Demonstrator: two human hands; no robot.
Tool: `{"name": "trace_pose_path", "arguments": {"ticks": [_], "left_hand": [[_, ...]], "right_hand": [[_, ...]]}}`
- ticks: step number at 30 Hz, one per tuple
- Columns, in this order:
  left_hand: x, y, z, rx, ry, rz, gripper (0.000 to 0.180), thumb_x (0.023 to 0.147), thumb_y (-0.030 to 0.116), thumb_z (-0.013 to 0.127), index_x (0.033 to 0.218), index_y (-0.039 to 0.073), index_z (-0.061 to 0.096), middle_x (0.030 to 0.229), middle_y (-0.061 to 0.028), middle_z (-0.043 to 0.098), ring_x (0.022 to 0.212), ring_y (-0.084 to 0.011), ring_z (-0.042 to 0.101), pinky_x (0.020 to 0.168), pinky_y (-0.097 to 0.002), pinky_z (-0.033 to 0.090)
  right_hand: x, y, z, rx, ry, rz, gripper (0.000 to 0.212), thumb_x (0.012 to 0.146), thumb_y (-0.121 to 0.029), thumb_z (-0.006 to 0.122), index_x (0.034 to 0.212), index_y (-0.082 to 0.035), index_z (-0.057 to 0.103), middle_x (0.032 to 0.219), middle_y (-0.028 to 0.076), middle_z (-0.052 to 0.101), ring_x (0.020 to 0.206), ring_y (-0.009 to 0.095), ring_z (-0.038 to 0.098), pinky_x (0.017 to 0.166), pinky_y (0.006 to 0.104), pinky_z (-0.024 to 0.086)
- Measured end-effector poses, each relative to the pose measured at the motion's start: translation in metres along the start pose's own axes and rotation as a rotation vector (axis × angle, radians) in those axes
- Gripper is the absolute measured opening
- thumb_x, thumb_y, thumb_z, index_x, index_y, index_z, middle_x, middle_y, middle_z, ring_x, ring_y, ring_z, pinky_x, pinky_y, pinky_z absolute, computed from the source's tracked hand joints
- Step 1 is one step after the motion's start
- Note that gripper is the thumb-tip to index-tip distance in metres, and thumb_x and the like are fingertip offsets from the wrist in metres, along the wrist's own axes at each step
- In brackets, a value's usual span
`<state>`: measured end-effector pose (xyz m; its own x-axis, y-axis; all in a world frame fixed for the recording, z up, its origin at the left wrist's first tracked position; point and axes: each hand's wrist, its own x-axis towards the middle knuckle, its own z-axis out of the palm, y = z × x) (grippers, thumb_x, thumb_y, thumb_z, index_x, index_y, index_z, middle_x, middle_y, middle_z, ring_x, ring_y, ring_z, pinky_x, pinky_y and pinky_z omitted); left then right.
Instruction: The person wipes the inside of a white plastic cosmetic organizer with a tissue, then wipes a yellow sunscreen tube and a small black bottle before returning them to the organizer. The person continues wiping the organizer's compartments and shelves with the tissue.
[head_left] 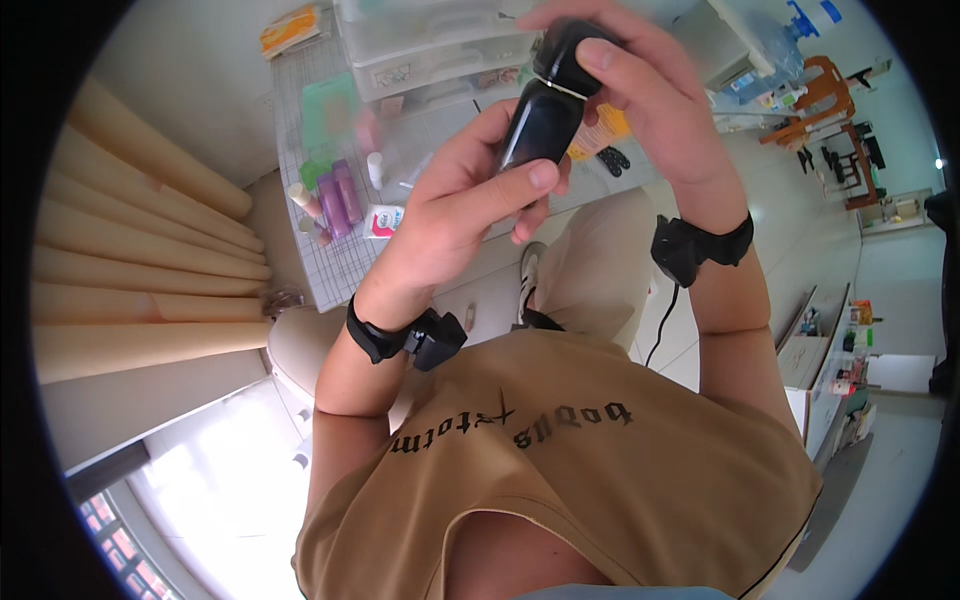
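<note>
Well, left hand (455,215): curls around the black bottle (543,122); a steady grip seems best.
Right hand (655,90): pinches the black top (563,60); straight, even pressure looks wise.

Gridded tbl (345,272), purple btls (331,206), clr drwrs (430,72)

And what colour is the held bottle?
The bottle is glossy black; head view shows it best.
</note>
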<state>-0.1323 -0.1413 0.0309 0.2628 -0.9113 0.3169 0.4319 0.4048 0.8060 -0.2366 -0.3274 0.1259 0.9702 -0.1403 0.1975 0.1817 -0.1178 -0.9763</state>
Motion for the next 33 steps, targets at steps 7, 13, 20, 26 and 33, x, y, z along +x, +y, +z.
{"name": "trace_pose_path", "arguments": {"ticks": [7, 13, 20, 26, 33], "left_hand": [[-0.004, -0.014, 0.000, 0.155, 0.013, 0.024, 0.057, 0.115, 0.033, 0.066, 0.156, -0.003, 0.053, 0.101, -0.0072, 0.067, 0.064, -0.0087, 0.051, 0.059, -0.0253, 0.041], [-0.001, -0.011, -0.012, -0.351, -0.140, -0.161, 0.076, 0.121, 0.063, 0.038, 0.150, -0.005, 0.053, 0.076, -0.0022, 0.057, 0.047, -0.0066, 0.038, 0.044, -0.0240, 0.032], [0.001, -0.012, -0.016, -0.599, -0.145, -0.243, 0.086, 0.121, 0.067, 0.026, 0.148, -0.009, 0.055, 0.062, -0.0028, 0.051, 0.036, -0.0073, 0.029, 0.034, -0.0237, 0.028], [0.005, -0.015, -0.017, -0.562, -0.148, -0.257, 0.094, 0.120, 0.071, 0.022, 0.148, -0.009, 0.061, 0.061, -0.0066, 0.054, 0.038, -0.0089, 0.032, 0.037, -0.0246, 0.030], [0.007, -0.019, -0.018, -0.423, -0.150, -0.240, 0.095, 0.120, 0.071, 0.018, 0.146, -0.008, 0.064, 0.065, -0.0130, 0.062, 0.041, -0.0113, 0.035, 0.043, -0.0269, 0.031]], "right_hand": [[0.000, 0.008, 0.015, -0.289, 0.144, -0.057, 0.019, 0.115, -0.022, 0.071, 0.111, -0.003, 0.072, 0.082, -0.005, 0.061, 0.066, 0.002, 0.050, 0.058, 0.0231, 0.037], [0.009, 0.009, 0.031, -0.286, 0.232, 0.083, 0.028, 0.114, -0.026, 0.075, 0.095, -0.005, 0.070, 0.069, -0.004, 0.061, 0.052, 0.006, 0.053, 0.047, 0.0267, 0.038], [0.012, 0.014, 0.040, -0.023, 0.225, 0.062, 0.040, 0.117, -0.037, 0.069, 0.093, -0.004, 0.070, 0.068, -0.003, 0.059, 0.048, 0.006, 0.050, 0.046, 0.0270, 0.036], [0.019, 0.029, 0.036, -0.198, 0.309, -0.037, 0.040, 0.118, -0.037, 0.068, 0.100, -0.002, 0.074, 0.076, -0.004, 0.062, 0.064, 0.003, 0.052, 0.055, 0.0248, 0.039], [0.011, 0.031, 0.028, -0.196, 0.310, 0.024, 0.038, 0.118, -0.036, 0.067, 0.101, -0.002, 0.074, 0.074, -0.004, 0.062, 0.061, 0.002, 0.051, 0.053, 0.0246, 0.037]]}}
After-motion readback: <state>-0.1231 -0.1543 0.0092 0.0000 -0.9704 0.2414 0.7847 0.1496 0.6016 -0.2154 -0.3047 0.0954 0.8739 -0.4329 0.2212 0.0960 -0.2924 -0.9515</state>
